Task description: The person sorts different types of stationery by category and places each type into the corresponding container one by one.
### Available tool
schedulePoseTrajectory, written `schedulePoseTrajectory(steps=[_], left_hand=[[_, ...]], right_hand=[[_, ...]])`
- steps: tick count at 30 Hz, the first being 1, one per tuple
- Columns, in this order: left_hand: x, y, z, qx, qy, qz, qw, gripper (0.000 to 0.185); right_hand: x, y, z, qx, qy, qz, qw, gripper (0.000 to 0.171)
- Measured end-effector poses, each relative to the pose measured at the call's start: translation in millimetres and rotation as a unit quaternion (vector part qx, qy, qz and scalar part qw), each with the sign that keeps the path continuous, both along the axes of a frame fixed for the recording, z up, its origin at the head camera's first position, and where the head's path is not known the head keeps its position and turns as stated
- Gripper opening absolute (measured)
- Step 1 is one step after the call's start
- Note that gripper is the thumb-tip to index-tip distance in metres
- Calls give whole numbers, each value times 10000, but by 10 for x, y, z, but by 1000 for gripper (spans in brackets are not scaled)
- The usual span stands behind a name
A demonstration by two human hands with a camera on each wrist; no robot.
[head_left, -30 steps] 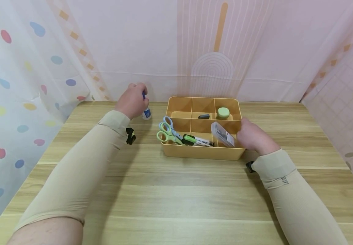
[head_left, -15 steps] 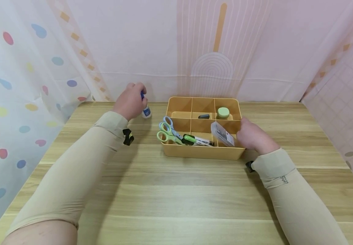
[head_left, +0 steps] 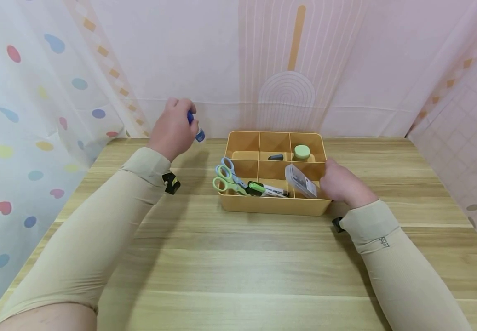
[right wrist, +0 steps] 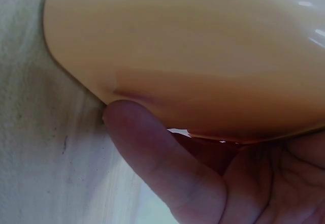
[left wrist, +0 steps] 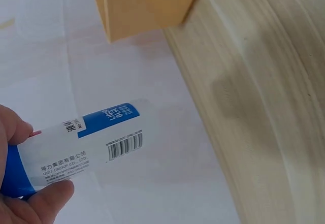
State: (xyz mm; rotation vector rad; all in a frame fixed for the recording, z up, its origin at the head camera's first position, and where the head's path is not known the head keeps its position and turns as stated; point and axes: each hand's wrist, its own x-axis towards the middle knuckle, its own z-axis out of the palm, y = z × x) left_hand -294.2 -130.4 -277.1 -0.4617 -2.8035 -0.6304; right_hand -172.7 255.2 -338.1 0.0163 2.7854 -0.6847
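A bottle of liquid glue point(left wrist: 96, 142) with a white body, a blue label and a blue cap is in my left hand point(head_left: 174, 128). Thumb and fingers pinch it around the cap end, and the bottle hangs tilted above the back left of the table. My right hand point(head_left: 343, 185) holds the right end of a yellow compartment organizer point(head_left: 275, 206). In the right wrist view the thumb point(right wrist: 137, 132) presses its wall close to the bottom edge; the other fingers are mostly hidden.
Scissors point(head_left: 223, 177) lean in the organizer's front left compartment, beside pens and a green highlighter point(head_left: 256, 187). A clear plastic case point(head_left: 301, 181) stands front right, a green-lidded container point(head_left: 302, 152) back right, and a small dark object point(head_left: 276, 157) lies back centre. A curtain point(head_left: 205, 55) hangs behind the table.
My left hand has lifted the glue bottle off the table, moving up and slightly left, and the bottle has tilted. The right hand and the organizer have stayed in place.
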Motion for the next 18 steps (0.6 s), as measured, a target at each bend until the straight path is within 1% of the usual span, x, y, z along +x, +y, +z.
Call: schedulePoseTrajectory(steps=[6,10,13,18], left_hand=[[89,87,110,170,241,-20,9996,30],[156,165,171,227,389,-118,9989,29],[201,218,191,257,543,-247,9979,27],[249,307,188,277,776,-498,9954,26]], right_hand=[[-10,3,-2,49,56,68,9999,51],[-8,9,-1,70,50,82,9999,52],[-6,7,-3,44,11,58,10000,52],[-10,-1,-10,21,-10,30,10000,51]])
